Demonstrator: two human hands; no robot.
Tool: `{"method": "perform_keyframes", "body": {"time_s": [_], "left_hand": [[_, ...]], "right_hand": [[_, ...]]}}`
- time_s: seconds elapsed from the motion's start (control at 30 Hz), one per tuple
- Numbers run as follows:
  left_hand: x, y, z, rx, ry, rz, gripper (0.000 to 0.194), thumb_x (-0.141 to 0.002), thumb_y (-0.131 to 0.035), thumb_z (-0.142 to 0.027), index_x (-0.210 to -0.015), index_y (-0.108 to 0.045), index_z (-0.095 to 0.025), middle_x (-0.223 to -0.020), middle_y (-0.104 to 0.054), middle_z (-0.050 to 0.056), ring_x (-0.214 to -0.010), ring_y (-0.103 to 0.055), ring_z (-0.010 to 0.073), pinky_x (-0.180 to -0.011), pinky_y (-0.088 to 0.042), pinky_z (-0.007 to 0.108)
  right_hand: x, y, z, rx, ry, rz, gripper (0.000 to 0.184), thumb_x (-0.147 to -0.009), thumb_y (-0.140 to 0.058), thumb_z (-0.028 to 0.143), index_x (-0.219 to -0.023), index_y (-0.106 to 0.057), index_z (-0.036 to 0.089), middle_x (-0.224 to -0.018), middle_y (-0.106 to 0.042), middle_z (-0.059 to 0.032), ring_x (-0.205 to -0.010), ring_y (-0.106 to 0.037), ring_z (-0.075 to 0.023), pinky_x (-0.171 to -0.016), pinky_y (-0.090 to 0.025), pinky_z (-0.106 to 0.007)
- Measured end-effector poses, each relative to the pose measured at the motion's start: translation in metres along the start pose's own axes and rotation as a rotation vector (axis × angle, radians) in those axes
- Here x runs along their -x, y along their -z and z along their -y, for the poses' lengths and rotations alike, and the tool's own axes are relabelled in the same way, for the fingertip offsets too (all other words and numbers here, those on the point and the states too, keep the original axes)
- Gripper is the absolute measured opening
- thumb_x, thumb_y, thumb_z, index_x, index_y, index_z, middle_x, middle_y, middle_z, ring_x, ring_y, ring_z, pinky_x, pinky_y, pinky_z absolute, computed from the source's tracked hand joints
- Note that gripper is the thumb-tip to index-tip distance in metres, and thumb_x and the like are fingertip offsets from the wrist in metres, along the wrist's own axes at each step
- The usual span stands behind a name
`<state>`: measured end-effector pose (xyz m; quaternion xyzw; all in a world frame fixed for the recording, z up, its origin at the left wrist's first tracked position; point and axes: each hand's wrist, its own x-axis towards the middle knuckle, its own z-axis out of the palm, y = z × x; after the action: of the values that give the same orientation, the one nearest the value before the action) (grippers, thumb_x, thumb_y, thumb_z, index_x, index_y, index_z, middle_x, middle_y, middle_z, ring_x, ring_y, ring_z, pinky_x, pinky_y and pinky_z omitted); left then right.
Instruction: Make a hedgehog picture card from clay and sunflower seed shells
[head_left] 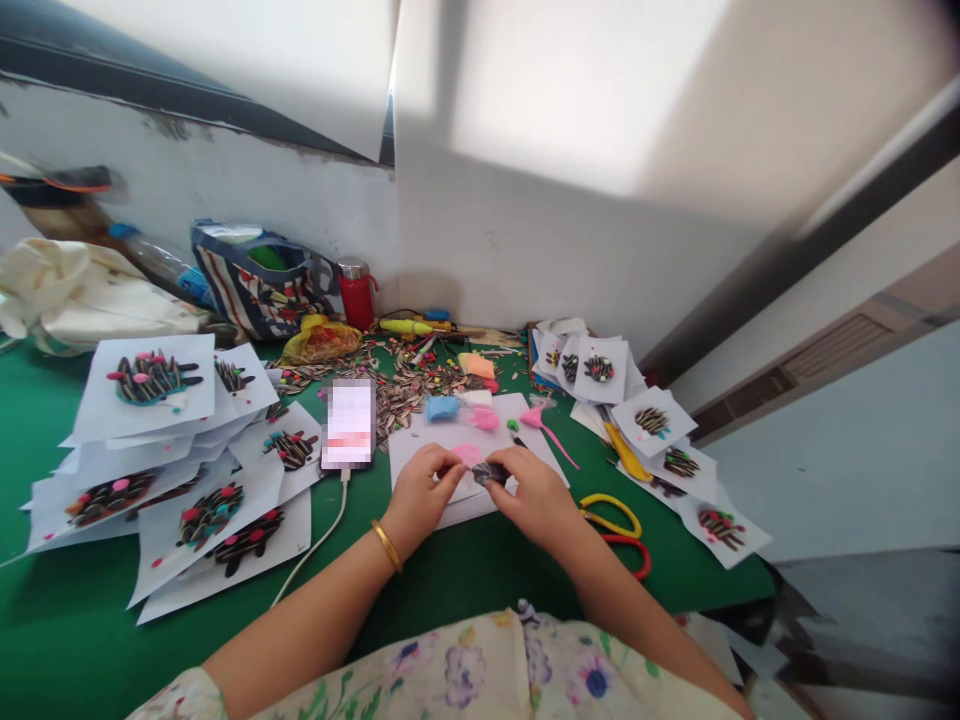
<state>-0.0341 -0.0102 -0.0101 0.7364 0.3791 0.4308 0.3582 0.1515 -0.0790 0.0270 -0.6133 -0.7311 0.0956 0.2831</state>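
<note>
Over a white paper sheet (409, 440), both hands work close together. My left hand (421, 492) is closed in a pinch; what sits between thumb and fingertip is too small to make out. In my right hand (538, 498) is a dark, shiny lump (489, 474), its kind unclear, gripped between thumb and fingers near the left fingertips. A flat pink patch (469, 455) lies on the paper just behind the hands. Beyond it are a blue clay block (442, 408), a pink clay block (481, 417) and a small green lump (513, 425).
Papers with seed figures pile up at left (150, 430) and right (652, 420). A phone (349, 425) with a white cable (337, 520) lies left, scissors (637, 525) right. Behind are scattered striped seeds (405, 390), a red flask (357, 295) and a bag (259, 280).
</note>
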Motion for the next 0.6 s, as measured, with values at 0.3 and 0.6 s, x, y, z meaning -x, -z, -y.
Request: {"method": "perform_keyframes", "body": {"time_s": [0.3,0.6], "left_hand": [[-0.004,-0.001,-0.001,0.601,0.405,-0.026,0.029,-0.073,-0.074,-0.038,-0.093,-0.070,-0.017,-0.080,-0.069,0.003,-0.072,-0.063,0.0157,-0.070,-0.050,0.029],[-0.004,-0.002,0.005,0.614,0.392,0.008,0.028,-0.082,-0.063,-0.044,-0.082,-0.069,-0.016,-0.066,-0.062,0.000,-0.062,-0.055,0.0118,-0.063,-0.045,0.024]], "right_hand": [[-0.013,0.022,-0.067,0.453,-0.327,-0.048,0.031,-0.089,-0.054,0.031,-0.117,-0.059,0.017,-0.107,-0.065,-0.0121,-0.097,-0.062,-0.0258,-0.079,-0.047,-0.034],[-0.013,0.017,-0.087,0.520,-0.294,-0.020,0.044,-0.084,-0.047,0.012,-0.125,-0.058,0.019,-0.128,-0.058,-0.0120,-0.112,-0.055,-0.0266,-0.092,-0.045,-0.038]]}}
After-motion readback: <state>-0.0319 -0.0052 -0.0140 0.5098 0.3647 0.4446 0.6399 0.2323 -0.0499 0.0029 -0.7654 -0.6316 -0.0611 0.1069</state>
